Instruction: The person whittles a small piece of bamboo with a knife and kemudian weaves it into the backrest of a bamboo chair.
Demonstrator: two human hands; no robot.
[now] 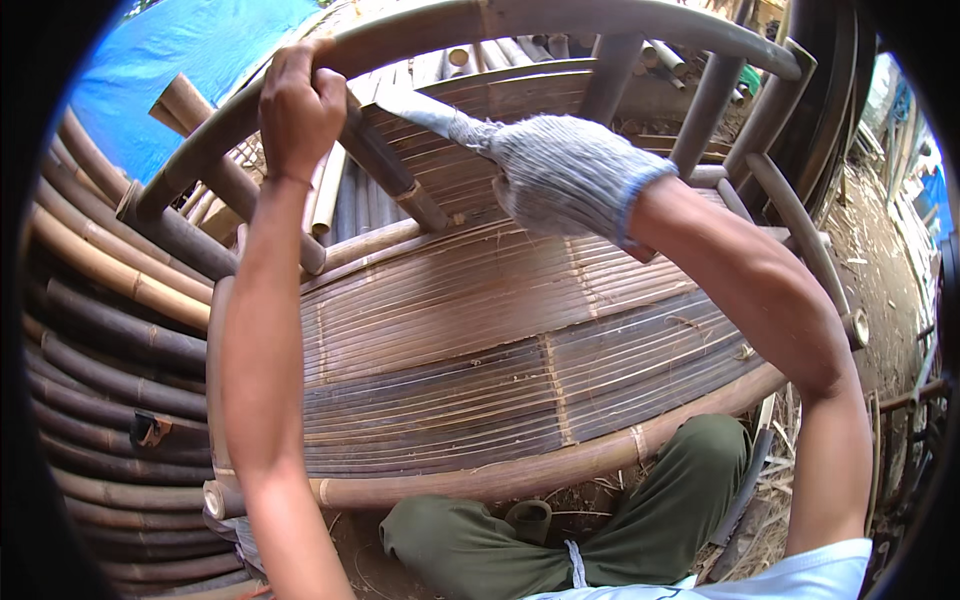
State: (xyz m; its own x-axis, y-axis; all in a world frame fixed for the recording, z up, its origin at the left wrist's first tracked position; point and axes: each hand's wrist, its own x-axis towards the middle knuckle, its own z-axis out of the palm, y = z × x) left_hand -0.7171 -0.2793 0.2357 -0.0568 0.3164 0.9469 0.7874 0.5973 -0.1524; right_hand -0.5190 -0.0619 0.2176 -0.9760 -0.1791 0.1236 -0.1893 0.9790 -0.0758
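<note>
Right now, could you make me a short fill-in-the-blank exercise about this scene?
The gloved hand holding the knife is the ____ one.
The left hand holds a curved rail of ____.
The tarpaulin at upper left is coloured ____.
The trousers are dark ____.
Missing words: right; bamboo; blue; green.

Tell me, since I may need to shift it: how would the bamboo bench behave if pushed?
The bench would probably feel stiff, as thick poles frame it. It is likely light for its size: one cut end looks hollow. Its broad seat suggests it might slide sooner than tip.
</note>
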